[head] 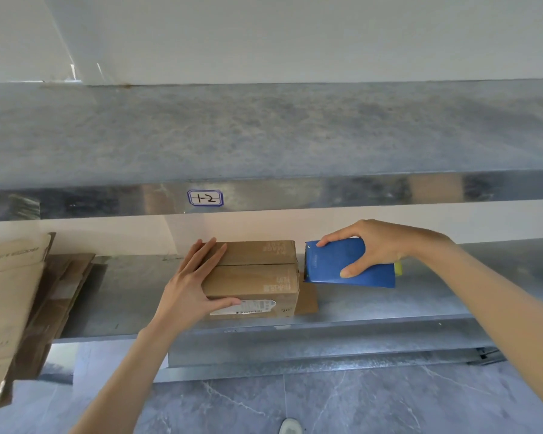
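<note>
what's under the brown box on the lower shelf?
The cardboard box sits on the metal shelf. A flat cardboard piece pokes out at its right; how far it runs beneath is hidden by the box.

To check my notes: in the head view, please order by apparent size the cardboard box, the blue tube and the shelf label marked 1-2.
1. cardboard box, largest
2. blue tube, clearly smaller, at similar depth
3. shelf label, smallest
</note>
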Available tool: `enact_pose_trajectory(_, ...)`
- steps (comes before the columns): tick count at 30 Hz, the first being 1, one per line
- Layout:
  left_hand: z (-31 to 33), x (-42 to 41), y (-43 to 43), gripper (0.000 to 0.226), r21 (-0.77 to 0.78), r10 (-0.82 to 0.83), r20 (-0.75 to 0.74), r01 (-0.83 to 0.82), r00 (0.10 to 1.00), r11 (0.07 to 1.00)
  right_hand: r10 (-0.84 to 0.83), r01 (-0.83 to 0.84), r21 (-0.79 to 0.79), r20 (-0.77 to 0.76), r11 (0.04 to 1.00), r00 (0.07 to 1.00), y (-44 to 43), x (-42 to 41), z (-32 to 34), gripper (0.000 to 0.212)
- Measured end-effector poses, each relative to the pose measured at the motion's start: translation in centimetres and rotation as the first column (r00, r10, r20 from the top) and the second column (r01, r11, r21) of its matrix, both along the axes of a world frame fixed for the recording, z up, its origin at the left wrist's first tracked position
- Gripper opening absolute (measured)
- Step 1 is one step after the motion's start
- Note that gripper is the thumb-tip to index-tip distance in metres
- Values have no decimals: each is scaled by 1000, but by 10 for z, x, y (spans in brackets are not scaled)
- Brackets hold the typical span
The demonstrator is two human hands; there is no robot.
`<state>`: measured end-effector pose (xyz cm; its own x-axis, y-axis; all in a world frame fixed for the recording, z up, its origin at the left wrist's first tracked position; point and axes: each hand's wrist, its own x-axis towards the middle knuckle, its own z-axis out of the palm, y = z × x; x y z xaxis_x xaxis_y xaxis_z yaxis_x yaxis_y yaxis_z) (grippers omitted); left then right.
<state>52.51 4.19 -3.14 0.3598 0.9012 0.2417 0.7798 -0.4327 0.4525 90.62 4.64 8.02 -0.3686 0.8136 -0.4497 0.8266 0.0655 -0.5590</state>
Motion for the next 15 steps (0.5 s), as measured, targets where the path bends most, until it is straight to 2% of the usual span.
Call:
enact_pose_trajectory(6,-5,0,2,102,-8,-35,96,35,995,999,39,-44,78,54,996,998,0,-22,0,59)
enact_pose_trajectory(15,-4,3,1,102,-26,-26,154,30,988,999,83,-85,7,157,996,984,23,-46,19,51)
